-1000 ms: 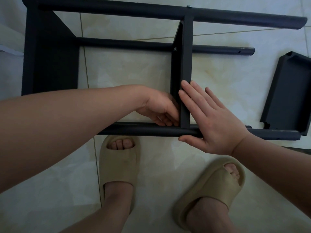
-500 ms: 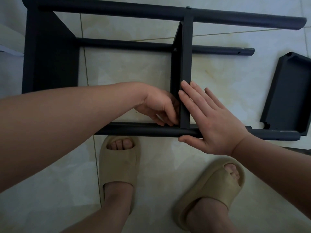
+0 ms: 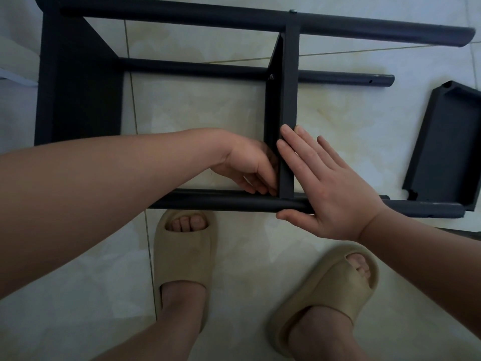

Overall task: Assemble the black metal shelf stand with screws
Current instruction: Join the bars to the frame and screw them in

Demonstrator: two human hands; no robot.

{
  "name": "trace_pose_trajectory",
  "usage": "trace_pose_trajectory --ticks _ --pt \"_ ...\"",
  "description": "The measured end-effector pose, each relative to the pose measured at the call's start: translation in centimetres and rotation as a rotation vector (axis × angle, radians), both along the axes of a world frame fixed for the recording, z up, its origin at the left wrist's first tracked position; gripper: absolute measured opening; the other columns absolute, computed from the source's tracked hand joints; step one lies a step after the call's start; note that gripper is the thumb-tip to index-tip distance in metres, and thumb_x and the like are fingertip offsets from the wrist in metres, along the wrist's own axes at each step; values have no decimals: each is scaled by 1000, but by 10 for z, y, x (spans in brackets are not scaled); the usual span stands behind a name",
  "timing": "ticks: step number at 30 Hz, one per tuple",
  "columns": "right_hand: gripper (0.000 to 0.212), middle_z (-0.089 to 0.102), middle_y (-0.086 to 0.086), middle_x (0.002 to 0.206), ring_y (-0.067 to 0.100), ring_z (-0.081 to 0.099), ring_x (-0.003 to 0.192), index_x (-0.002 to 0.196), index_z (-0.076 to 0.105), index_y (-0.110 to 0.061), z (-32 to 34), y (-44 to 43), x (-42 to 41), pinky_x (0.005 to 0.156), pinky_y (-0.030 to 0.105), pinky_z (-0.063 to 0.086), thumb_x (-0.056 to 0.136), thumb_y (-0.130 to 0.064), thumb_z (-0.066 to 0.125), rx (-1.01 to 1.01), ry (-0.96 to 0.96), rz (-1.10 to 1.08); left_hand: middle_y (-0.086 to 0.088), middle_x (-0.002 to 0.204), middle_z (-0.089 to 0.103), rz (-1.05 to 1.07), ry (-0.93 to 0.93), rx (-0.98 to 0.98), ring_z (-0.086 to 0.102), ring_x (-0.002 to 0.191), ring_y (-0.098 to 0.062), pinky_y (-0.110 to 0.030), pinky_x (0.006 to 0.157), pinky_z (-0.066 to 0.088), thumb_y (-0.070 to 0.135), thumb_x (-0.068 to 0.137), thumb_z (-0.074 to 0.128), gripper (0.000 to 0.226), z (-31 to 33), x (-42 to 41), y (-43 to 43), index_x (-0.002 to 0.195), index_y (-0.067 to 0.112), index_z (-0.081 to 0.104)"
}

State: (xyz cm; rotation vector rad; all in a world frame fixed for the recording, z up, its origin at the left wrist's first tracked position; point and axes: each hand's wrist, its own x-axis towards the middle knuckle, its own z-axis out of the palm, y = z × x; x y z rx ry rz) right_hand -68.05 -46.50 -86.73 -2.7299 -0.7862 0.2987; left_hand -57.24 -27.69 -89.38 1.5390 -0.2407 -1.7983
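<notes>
Head view: right hand (image 3: 330,188) lies flat against the middle shelf (image 3: 290,87) — left hand (image 3: 247,162) curls at the joint, its hold unclear — keep it square to the front tube (image 3: 221,201)

Black shelf stand (image 3: 78,87) lies on tiled floor (image 3: 208,113). Right hand (image 3: 330,188) presses flat against middle panel (image 3: 289,100); left hand (image 3: 247,162) fingers curl at its near-tube (image 3: 221,201) joint.

Floor (image 3: 234,256) was pale glossy tile w/ cloudy cream mottling. One grout line (image 3: 132,100) ran near-vertical at left; a yellowish joint (image 3: 364,50) ran diag. upper right. Light was soft, dim. Pale slab (image 3: 15,63) at left edge, unclear.
</notes>
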Motion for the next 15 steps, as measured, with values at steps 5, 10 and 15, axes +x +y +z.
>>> trace_pose_trajectory --ticks 5,10,15 --pt "96 7 12 170 29 5 158 161 17 -6 1 0 0 123 58 22 95 -71 42 0 3 -1 -5 100 71 -1 13 -13 65 93 -17 -35 97 50 4 90 65 16 -1 1 2 102 14 71" --pt "96 8 12 170 29 6 158 161 18 -4 1 1 0 123 58 22 95 -70 41 2 3 -4 1 99 74 -25 4 8 69 92 -13 -32 90 53 9 91 65 16 0 4 2 101 18 72" --pt "96 7 12 170 29 6 157 161 17 -5 0 1 0 122 58 22 95 -71 41 -2 0 1 2 92 75 -21 -24 24 69 84 -12 -34 90 53 15 91 66 9 -1 0 0 94 19 73"
